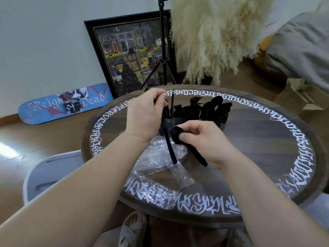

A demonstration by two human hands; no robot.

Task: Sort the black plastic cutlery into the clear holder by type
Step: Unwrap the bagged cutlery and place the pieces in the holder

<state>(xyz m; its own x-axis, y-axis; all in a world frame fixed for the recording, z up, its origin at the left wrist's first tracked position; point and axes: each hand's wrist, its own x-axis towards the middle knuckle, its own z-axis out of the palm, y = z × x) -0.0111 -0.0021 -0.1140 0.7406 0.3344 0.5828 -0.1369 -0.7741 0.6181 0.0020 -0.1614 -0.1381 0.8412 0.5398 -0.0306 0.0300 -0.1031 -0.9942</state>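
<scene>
My left hand (145,113) grips a long black plastic piece (170,148), probably a knife, whose handle points down toward the table. My right hand (201,139) pinches a black spoon (178,136) by its bowl, the handle sticking out below my palm. Just behind both hands stands the clear holder (178,122), partly hidden. It holds upright black forks (188,107) in the middle, spoons (219,109) on the right and thin knives (172,102) on the left.
The round dark table (267,139) carries white lettering round its rim. Crumpled clear plastic wrappers (160,163) lie on it near me. A tripod (163,68), a framed picture, pampas grass and a cardboard box (302,97) stand beyond the table.
</scene>
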